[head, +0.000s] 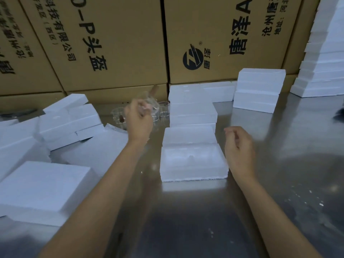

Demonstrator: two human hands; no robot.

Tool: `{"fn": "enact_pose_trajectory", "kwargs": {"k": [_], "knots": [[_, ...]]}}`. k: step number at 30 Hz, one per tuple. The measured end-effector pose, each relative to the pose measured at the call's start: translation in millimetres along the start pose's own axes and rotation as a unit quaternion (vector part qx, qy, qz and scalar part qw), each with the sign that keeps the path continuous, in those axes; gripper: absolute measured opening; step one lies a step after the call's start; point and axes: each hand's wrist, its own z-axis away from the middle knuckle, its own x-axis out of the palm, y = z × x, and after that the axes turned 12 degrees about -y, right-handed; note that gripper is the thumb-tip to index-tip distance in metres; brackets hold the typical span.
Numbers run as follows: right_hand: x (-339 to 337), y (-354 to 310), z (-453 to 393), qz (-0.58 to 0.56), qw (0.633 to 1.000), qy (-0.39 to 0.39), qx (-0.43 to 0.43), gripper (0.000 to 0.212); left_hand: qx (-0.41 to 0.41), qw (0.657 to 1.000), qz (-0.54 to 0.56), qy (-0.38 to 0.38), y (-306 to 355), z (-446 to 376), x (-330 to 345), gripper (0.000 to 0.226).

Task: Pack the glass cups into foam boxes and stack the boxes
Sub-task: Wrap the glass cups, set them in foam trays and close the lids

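The left hand (pixel 138 119) is raised over the metal table (pixel 195 211) with its fingers curled round a clear glass cup (pixel 149 105), which is blurred and tilted away from the camera. The right hand (pixel 239 148) hovers just right of an open foam box (pixel 193 161), fingers loosely curled and holding nothing. That box lies in front of the person with its moulded hollow facing up and its lid (pixel 189 135) lying behind it. Beyond the left hand, more glass cups (pixel 162 111) stand on the table beside a stack of closed foam boxes (pixel 192 108). A second stack (pixel 258 90) stands further right and a tall one (pixel 323 58) at the right edge. Loose foam pieces (pixel 61 123) lie heaped on the left. Printed cardboard cartons (pixel 121 43) form a wall behind the table.
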Motion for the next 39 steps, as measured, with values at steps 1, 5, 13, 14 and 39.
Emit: {"fn": "enact_pose_trajectory", "kwargs": {"k": [1, 5, 13, 14, 39], "knots": [[1, -7, 4, 0.015, 0.999, -0.002, -0.034, 0.026, -0.001, 0.999, 0.038, -0.032, 9, 14, 0, 0.006], [20, -43, 25, -0.014, 0.995, -0.063, -0.076, 0.035, -0.009, 0.965, 0.181, -0.189, 33, 63, -10, 0.016], [62, -70, 54, -0.049, 0.993, -0.061, -0.085, 0.054, -0.089, 0.879, 0.415, -0.218, 29, 93, -6, 0.046], [63, -68, 56, -0.056, 0.994, -0.056, -0.076, 0.055, -0.1, 0.881, 0.409, -0.218, 27, 94, -5, 0.046], [33, -86, 55, -0.509, 0.824, -0.148, 0.199, 0.02, 0.2, 0.969, -0.097, -0.108, 17, 119, 11, 0.067]]}}
